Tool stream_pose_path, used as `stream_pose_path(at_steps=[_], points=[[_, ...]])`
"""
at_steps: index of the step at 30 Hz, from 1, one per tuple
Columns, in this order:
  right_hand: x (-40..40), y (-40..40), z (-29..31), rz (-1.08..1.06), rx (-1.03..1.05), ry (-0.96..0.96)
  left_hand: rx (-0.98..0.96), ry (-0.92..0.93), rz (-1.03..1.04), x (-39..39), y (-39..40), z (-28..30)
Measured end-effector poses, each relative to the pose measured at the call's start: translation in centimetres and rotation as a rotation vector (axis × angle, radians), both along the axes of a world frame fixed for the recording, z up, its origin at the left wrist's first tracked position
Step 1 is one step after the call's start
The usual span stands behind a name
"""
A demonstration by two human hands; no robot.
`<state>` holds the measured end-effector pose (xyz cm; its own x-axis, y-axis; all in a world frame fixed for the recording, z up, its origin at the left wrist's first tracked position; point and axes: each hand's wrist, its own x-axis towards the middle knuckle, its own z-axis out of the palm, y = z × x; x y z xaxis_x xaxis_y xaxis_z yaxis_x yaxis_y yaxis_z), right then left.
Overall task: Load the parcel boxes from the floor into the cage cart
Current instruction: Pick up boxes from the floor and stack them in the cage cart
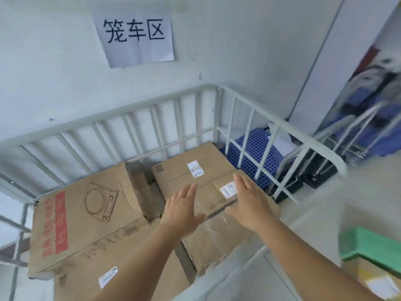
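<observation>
Left of both hands, a big box (86, 216) lies in the cage cart (152, 111), printed with a cooker drawing and a red strip of Chinese characters too blurred to read. The left hand (182, 210) and right hand (249, 203) hover with fingers straight and spread, holding nothing, over a taped box (219, 216) with a white label between them. Beyond the fingertips sits another labelled box (188, 168). The wall sign (135, 38) reads 笼车区.

Head camera looks steeply down, close, into the cage cart (282, 127).
</observation>
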<state>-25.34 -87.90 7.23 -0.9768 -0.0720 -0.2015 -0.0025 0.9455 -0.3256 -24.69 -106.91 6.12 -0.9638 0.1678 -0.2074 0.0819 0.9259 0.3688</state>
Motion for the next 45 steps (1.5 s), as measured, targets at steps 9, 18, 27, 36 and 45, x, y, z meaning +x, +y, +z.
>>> stream_pose_path(at_steps=[9, 18, 27, 36, 45], points=[[10.5, 9.0, 2.9, -0.414, 0.028, 0.073, 0.024, 0.067, -0.416, 1.8, 10.6, 2.9], [24.8, 10.6, 2.0, -0.797, 0.117, 0.015, -0.025, 0.151, -0.869, 9.8, 16.9, 2.9], [39.1, 9.4, -0.3, -1.171, 0.123, -0.105, -0.164, 0.205, -1.296, 20.0, 22.6, 2.1], [53.2, 9.3, -2.1, -1.526, 0.041, -0.108, -0.146, 0.223, -1.643, 32.7, 29.0, 1.3], [67.7, 10.0, -4.3, -1.821, -0.064, -0.112, -0.148, 0.221, -1.918, 47.7, 35.0, -0.1]])
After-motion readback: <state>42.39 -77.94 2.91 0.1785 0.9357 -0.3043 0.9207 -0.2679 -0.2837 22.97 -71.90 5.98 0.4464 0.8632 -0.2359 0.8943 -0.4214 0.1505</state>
